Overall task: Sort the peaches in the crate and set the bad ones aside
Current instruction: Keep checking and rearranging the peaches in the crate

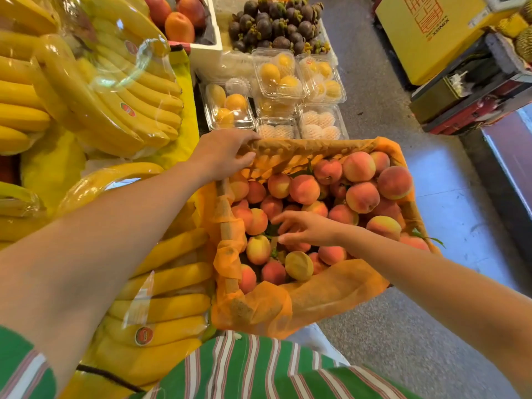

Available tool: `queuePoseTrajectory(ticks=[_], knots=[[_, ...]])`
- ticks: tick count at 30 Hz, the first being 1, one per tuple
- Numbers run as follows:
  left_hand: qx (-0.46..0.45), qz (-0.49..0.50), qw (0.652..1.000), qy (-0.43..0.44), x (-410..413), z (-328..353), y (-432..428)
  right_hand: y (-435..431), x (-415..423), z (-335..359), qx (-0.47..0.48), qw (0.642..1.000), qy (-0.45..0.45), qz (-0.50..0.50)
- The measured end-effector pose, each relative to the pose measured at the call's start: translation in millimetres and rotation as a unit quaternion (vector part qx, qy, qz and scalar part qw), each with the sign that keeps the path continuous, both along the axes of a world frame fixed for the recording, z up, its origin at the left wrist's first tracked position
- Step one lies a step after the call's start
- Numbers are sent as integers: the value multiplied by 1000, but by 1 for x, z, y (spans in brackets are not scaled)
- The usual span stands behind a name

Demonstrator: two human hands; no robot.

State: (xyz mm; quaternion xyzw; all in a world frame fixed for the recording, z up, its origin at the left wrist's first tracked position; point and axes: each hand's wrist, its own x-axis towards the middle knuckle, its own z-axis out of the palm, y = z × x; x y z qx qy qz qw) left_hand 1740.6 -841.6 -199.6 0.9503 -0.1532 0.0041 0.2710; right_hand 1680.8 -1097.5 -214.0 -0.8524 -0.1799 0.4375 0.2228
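Green striped shirt (244, 367) fills the bottom edge, and both bare forearms reach out from it over the crate (222, 197), which stands just ahead of the person beside the stall, with an orange liner (316, 295) folded over its rim. Peaches (359, 197) fill the crate, heaped higher on the far right side, mostly pink-red with yellow patches; one pale yellow-green peach (299, 265) lies near the front edge. Left hand (221, 156) grips the far left corner of the crate, fingers curled over the lined rim and thumb on the inner side. Right hand (305, 228) is down among the fruit at the middle left of the crate, fingers spread and only slightly bent, tips touching peaches, nothing clasped in it. Bagged bananas (115, 90) are stacked on the left, just beside the crate; clear boxes (276, 73) of yellow fruit sit just beyond the crate, with mangosteens (276, 24) behind them and a yellow carton (426, 33) at far right
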Motion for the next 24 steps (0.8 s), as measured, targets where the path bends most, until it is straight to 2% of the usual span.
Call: queuePoseTrajectory(ticks=[3, 9, 12, 14, 16, 18, 19, 21, 22, 24], knots=[[-35, 18, 999, -13, -1, -2, -1, 29, 5, -9, 64, 995, -67, 23], [-44, 32, 998, -26, -1, -7, -2, 74, 8, -39, 3, 975, -191, 116], [-43, 31, 998, -31, 0, -10, -1, 78, 12, -45, 8, 974, -198, 106], [-44, 29, 998, -25, 0, -10, 0, 71, 17, -42, 47, 978, -178, 99], [-47, 25, 998, -20, 1, -10, 0, 59, 19, -30, 112, 985, -122, 39], [-46, 20, 999, -13, 2, -10, 1, 43, 17, -11, 171, 981, 7, -92], [-44, 17, 999, -9, 3, -9, 1, 35, 16, -3, 201, 963, 80, -163], [-48, 1, 999, -14, 3, -7, 1, 19, 14, 8, 249, 903, 198, -288], [-47, -10, 998, -32, 4, -5, 1, 14, 14, 11, 260, 875, 239, -330], [-34, -26, 996, -84, 4, -1, -2, 6, 13, 20, 259, 852, 289, -350]])
